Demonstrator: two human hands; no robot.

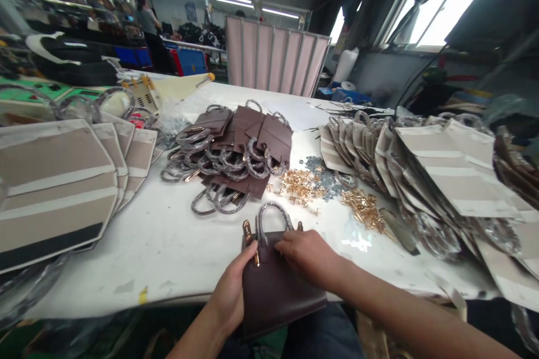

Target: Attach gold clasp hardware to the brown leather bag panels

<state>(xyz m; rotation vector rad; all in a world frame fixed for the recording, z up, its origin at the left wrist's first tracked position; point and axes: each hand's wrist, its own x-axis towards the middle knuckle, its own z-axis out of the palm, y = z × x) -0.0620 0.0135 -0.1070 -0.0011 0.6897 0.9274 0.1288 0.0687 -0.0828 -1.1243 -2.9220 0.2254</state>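
A dark brown handbag piece with a plastic-wrapped handle tilts over the table's front edge, close to my body. My left hand grips its left side, thumb on the front beside a gold fitting. Another gold fitting sticks up at the top left corner. My right hand is closed against the front, at the right foot of the handle. Its fingertips pinch there, and what lies between them is mostly hidden; a glint of gold shows below.
Beyond the bag lies a pile of brown bag pieces with wrapped handles. Gold fittings and dark metal pieces are heaped to its right. Beige-lined panels stand stacked at left and right on the white table.
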